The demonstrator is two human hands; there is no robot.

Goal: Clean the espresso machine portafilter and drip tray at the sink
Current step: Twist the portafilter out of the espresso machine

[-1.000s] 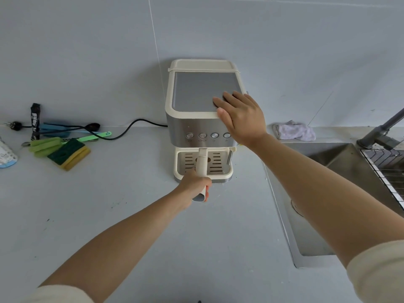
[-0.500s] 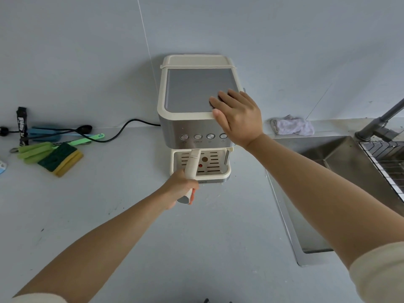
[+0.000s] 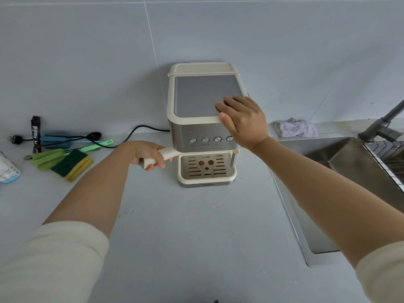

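Head view: left hand (image 3: 146,155) grips one portafilter (image 3: 168,152), right hand (image 3: 244,121) spread atop one machine (image 3: 196,95), seemingly four buttons (image 3: 205,139).

In front of the machine (image 3: 203,127) the worktop (image 3: 196,226) lies open between the two forearms. The portafilter handle (image 3: 168,153) juts left from under the machine with the left grip (image 3: 146,156) round it, blocking that side. Farther left, sponges (image 3: 70,165) and a cable (image 3: 135,132) crowd the back of the worktop. The right grip (image 3: 242,121) lies flat on the machine's front right top corner. A bare strip separates machine and sink (image 3: 349,167); a cloth (image 3: 295,129) lies behind it, and a rack (image 3: 384,158) covers the sink's right end.
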